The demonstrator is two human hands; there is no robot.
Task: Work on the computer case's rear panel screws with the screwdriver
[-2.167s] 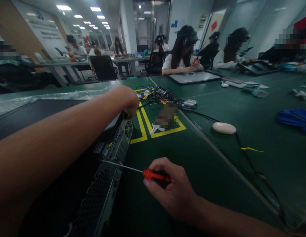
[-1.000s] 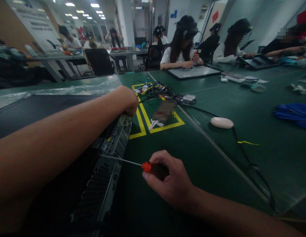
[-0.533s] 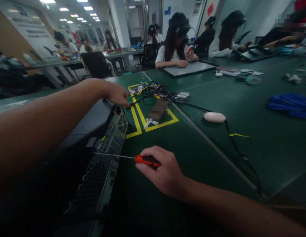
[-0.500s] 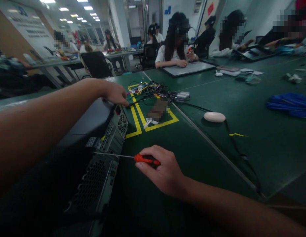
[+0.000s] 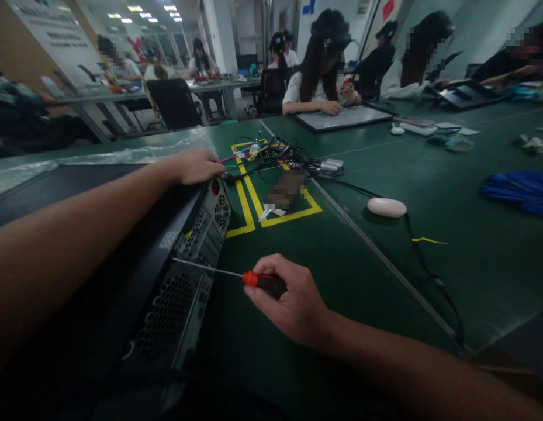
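Note:
A black desktop computer case (image 5: 100, 187) lies on its side at the left, its rear panel with fan grille and vent holes facing right. My left hand (image 5: 196, 166) rests flat on the case's top near the far rear corner, fingers stretched towards the edge. In my right hand (image 5: 293, 298) is a screwdriver (image 5: 250, 278) with an orange and black handle, gripped between thumb and fingers. Its long shaft points left, and the tip meets the rear panel near the case's upper edge. The dark surroundings hide exactly what the tip touches.
Beyond the case lie tangled cables (image 5: 280, 153), a dark pixelated object (image 5: 286, 190) inside yellow tape markings (image 5: 293, 218), and a pale oval item (image 5: 387, 207) by a black cable. A blue bundle (image 5: 519, 190) lies at the right. Across the green table, a person (image 5: 324, 64) works on a flat panel.
My left hand has flattened from curling over the case's corner to lying on its top. The view has tilted and shifted slightly; the screwdriver stays at the rear panel, its handle turned a little.

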